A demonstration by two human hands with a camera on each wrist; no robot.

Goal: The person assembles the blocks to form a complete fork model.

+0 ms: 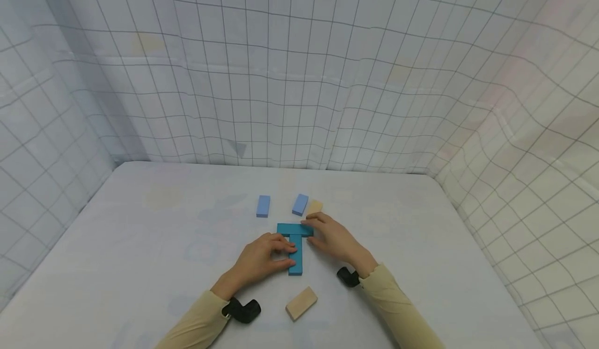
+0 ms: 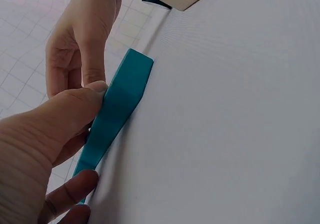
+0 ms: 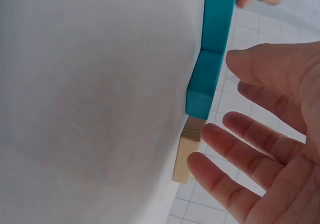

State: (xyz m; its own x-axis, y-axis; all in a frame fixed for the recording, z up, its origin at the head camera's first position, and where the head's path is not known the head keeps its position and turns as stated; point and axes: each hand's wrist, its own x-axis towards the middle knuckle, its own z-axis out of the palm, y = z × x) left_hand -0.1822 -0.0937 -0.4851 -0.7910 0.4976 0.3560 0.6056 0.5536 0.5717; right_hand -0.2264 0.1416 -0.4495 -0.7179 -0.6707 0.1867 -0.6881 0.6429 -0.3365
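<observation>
Near the centre of the head view, two teal rectangular blocks lie flat on the pale, faintly printed tabletop (image 1: 154, 255) in a T shape. The teal crossbar block (image 1: 290, 229) runs sideways at the top, and the teal stem block (image 1: 297, 269) extends down from its middle, its upper end touching the crossbar.

The left hand (image 1: 263, 256) comes in from the lower left, its thumb and fingertips resting on the stem, loosely bent and set apart along its length rather than wrapped round it. The right hand (image 1: 336, 238) reaches in from the lower right, around the crossbar's right end; in the right wrist view its fingers are spread and relaxed, with the thumb tip just beside the teal, and it grips nothing.

Above the T, two blue blocks stand apart: the left blue block (image 1: 263, 206) nearly upright in the frame, the right blue block (image 1: 300, 204) slanted. Just beside the latter, a light wooden block (image 1: 315, 206) is partly covered by the right fingers. Another wooden block (image 1: 301, 304) lies diagonally below the T, between the forearms. Both arms wear pale yellow sleeves (image 1: 198, 323) and black wrist devices (image 1: 248, 312). A grid-patterned curtain (image 1: 290, 78) fills the upper frame.
</observation>
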